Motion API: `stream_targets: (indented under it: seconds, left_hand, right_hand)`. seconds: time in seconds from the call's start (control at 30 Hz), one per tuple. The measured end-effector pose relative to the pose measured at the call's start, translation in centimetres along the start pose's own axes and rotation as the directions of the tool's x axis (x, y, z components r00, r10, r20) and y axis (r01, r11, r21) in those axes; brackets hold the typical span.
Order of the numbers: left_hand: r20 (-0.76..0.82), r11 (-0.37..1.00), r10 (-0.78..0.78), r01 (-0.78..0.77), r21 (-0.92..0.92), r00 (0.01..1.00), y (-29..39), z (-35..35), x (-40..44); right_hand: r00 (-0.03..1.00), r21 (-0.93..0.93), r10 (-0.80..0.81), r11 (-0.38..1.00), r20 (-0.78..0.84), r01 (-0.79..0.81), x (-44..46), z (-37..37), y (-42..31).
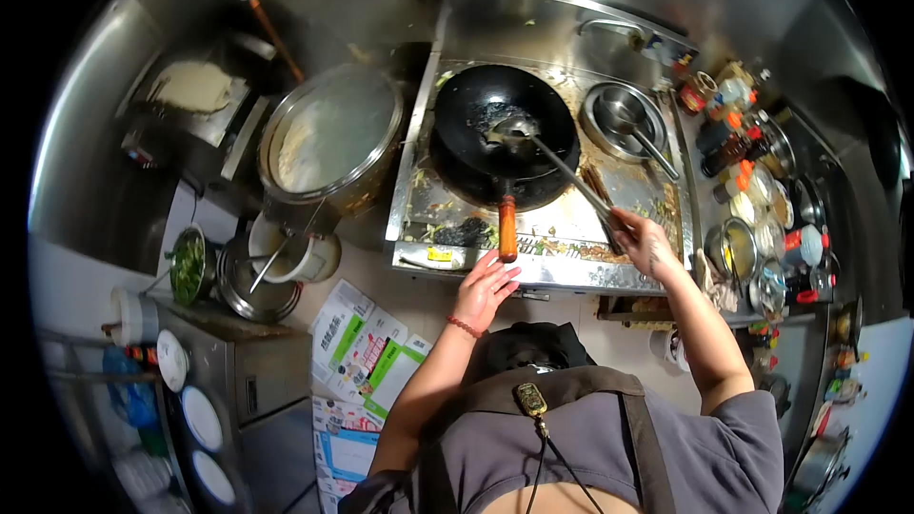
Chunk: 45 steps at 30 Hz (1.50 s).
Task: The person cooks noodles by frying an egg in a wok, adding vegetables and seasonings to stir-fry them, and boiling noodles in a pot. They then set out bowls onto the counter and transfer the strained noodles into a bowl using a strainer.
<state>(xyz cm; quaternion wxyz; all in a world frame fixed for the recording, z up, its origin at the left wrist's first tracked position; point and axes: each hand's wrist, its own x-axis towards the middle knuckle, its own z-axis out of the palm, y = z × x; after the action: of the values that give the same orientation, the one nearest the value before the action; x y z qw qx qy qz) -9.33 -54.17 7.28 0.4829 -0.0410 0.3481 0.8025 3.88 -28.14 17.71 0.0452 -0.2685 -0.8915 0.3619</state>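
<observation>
A black wok [462,119] with a wooden handle [507,228] sits on the steel stove, its handle pointing towards me. My right hand [645,243] is closed around the grip of a metal ladle [574,179]. The ladle's bowl rests inside the wok, and a little shiny liquid shows on the wok's black surface there. Just below the end of the wooden handle, my left hand [486,290] is open with its fingers apart. Whether its fingertips touch the handle or the stove edge I cannot tell.
Right of the wok, a second ladle [647,145] lies in a steel bowl [597,124]. Sauce bottles [728,150] and bowls crowd the right side. A large steaming pot [347,133] stands left. Flattened cardboard [357,343] covers the floor; plates [202,419] line the left.
</observation>
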Motion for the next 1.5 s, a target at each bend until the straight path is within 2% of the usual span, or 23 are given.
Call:
stream_targets:
  seconds: [0.03, 0.1, 0.17, 0.23, 0.27, 0.3, 0.37, 0.43, 0.53, 0.57, 0.67, 0.7, 0.77, 0.83, 0.93, 0.97, 1.03, 1.17, 1.37, 1.4, 1.5]
  left_hand:
    - [-0.022, 1.000, 0.019, -0.020, -0.016, 1.000, -0.1, -0.3, -0.3]
    - [-0.025, 1.000, 0.023, -0.024, -0.015, 0.999, -0.2, -1.0, -0.7]
    - [-0.045, 1.000, 0.027, -0.026, 0.008, 0.999, -0.7, -2.1, -1.5]
    - [-0.097, 0.999, 0.014, -0.018, -0.032, 0.995, -1.4, -3.6, -2.3]
    - [-0.109, 0.999, 0.023, -0.026, -0.028, 0.994, -1.6, -4.4, -3.0]
    - [-0.108, 0.999, 0.030, -0.033, -0.022, 0.994, -1.9, -5.3, -3.8]
    - [-0.185, 0.998, 0.003, -0.016, -0.069, 0.983, -2.5, -7.0, -5.5]
    - [-0.288, 0.999, 0.018, -0.031, -0.041, 0.957, -2.8, -8.0, -7.5]
    - [-0.305, 0.998, 0.048, -0.059, -0.027, 0.951, -4.1, -11.2, -10.2]
    - [-0.362, 0.995, 0.057, -0.081, -0.053, 0.930, -4.3, -11.8, -10.9]
    - [-0.443, 0.991, 0.081, -0.121, -0.063, 0.893, -4.3, -11.6, -12.1]
    - [-0.469, 0.990, 0.095, -0.135, -0.051, 0.878, -4.2, -11.6, -12.4]
    - [-0.465, 0.989, 0.106, -0.143, -0.044, 0.879, -4.4, -12.1, -12.5]
    - [-0.479, 0.985, 0.106, -0.157, -0.067, 0.871, -4.6, -11.9, -12.3]
    - [-0.443, 0.986, 0.062, -0.125, -0.114, 0.895, -4.8, -11.5, -11.3]
    - [-0.436, 0.987, 0.061, -0.119, -0.107, 0.898, -4.9, -11.3, -11.1]
    - [-0.401, 0.992, 0.047, -0.089, -0.085, 0.915, -4.7, -10.9, -10.7]
    - [-0.404, 0.994, 0.052, -0.086, -0.065, 0.913, -4.1, -10.7, -10.6]
    - [-0.408, 0.990, 0.113, -0.139, -0.035, 0.906, -4.5, -13.4, -10.9]
    - [-0.425, 0.989, 0.085, -0.129, -0.076, 0.901, -4.0, -12.3, -11.2]
    - [-0.443, 0.992, 0.102, -0.127, -0.027, 0.891, -4.5, -12.9, -11.1]
  right_hand:
    - [0.999, 0.028, -0.032, 0.999, -0.024, 0.033, -0.4, -0.5, 0.5]
    - [0.998, 0.237, -0.053, 0.970, -0.032, 0.059, -0.7, -0.7, 2.2]
    - [0.982, 0.302, 0.179, 0.934, 0.061, -0.189, -1.0, -2.1, -0.2]
    - [0.973, 0.381, 0.213, 0.895, 0.091, -0.232, -0.4, -2.3, -0.8]
    - [0.972, 0.477, 0.205, 0.847, 0.112, -0.234, 0.3, -1.7, 0.3]
    - [0.974, 0.482, 0.198, 0.847, 0.110, -0.227, 1.0, -0.8, 0.7]
    - [0.948, 0.575, 0.300, 0.759, 0.105, -0.304, 2.0, 0.3, 1.0]
    - [0.931, 0.626, 0.343, 0.701, 0.123, -0.341, 2.7, 1.5, 1.1]
    - [0.941, 0.710, 0.318, 0.637, 0.113, -0.301, 4.2, 4.2, 3.7]
    - [0.951, 0.714, 0.289, 0.642, 0.112, -0.279, 4.5, 4.8, 4.4]
    - [0.917, 0.785, 0.335, 0.499, 0.215, -0.366, 4.7, 5.2, 4.0]
    - [0.918, 0.789, 0.334, 0.496, 0.212, -0.363, 4.4, 5.1, 3.4]
    - [0.867, 0.803, 0.366, 0.369, 0.339, -0.469, 3.4, 5.1, 2.0]
    - [0.849, 0.834, 0.320, 0.232, 0.420, -0.500, 2.3, 5.7, 0.8]
    - [0.822, 0.826, 0.297, 0.154, 0.485, -0.543, 1.3, 5.0, -0.9]
    - [0.826, 0.832, 0.299, 0.147, 0.478, -0.535, 1.3, 5.0, -0.6]
    - [0.880, 0.836, 0.258, 0.293, 0.398, -0.464, 1.3, 5.3, -0.2]
    - [0.927, 0.828, 0.289, 0.437, 0.241, -0.351, 1.1, 4.3, 0.4]
    - [0.941, 0.815, 0.318, 0.510, 0.117, -0.274, 0.7, 1.7, 0.8]
    - [0.945, 0.804, 0.313, 0.537, 0.091, -0.255, 0.7, 1.6, 0.9]
    - [0.951, 0.830, 0.298, 0.509, 0.077, -0.227, 0.8, 1.7, 1.8]
